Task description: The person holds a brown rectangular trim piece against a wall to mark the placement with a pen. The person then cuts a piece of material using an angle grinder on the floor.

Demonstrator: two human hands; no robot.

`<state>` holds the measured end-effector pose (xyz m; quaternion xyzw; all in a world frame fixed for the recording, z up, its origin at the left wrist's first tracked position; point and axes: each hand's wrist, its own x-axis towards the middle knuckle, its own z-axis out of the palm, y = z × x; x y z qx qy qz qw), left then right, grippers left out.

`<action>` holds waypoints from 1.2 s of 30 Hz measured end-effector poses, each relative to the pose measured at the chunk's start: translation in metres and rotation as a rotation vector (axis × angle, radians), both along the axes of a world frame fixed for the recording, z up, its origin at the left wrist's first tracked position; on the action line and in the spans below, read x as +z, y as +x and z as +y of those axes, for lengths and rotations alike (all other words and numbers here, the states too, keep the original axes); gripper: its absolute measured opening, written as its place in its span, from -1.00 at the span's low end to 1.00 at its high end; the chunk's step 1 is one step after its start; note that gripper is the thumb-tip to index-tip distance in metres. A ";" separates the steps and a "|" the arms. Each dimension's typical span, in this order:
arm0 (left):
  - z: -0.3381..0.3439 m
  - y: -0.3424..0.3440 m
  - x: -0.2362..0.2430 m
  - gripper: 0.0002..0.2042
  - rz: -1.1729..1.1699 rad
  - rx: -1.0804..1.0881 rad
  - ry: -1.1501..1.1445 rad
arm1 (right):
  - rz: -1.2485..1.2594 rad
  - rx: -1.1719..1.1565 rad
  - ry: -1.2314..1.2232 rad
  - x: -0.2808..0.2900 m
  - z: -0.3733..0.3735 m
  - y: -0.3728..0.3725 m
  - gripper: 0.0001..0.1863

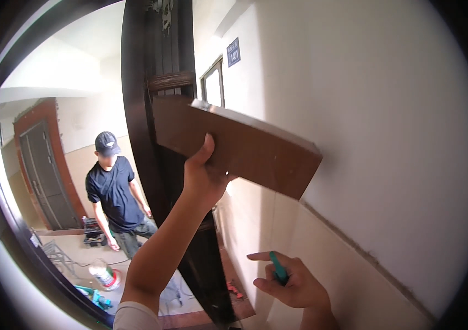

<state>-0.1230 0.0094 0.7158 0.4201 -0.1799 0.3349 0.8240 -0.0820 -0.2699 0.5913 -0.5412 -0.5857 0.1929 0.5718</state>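
Observation:
My left hand (204,170) is raised and closed round the lower edge of a brown board (261,151), with the thumb lying across its face. The board is held up at a tilt, its right end lower, with a pale edge along the top. Its left end overlaps the dark door (168,55) in view; whether they touch, I cannot tell. Lower down, in front of the pale wall, my right hand (294,283) has a slim teal tool (279,268) in its curled fingers. That hand's index finger points out to the left. The tool's kind is not clear.
Beyond the doorway stands a person (116,192) in a dark shirt and cap. On the floor there are a clear tub (105,275), a teal power tool (94,297), a black toolbox (94,232) and a red tool (235,289). A white wall (382,110) rises at right.

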 end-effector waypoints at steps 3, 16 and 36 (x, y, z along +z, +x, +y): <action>-0.009 -0.026 -0.003 -0.38 0.018 -0.025 0.024 | -0.010 -0.005 -0.045 0.019 -0.009 -0.030 -0.53; 0.010 -0.035 -0.074 -0.38 0.057 -0.098 -0.050 | 0.024 -0.081 -0.172 -0.011 0.013 -0.036 -0.54; 0.052 0.024 -0.169 -0.36 -0.028 -0.190 -0.268 | 0.159 -0.036 -0.332 -0.069 0.087 -0.018 -0.71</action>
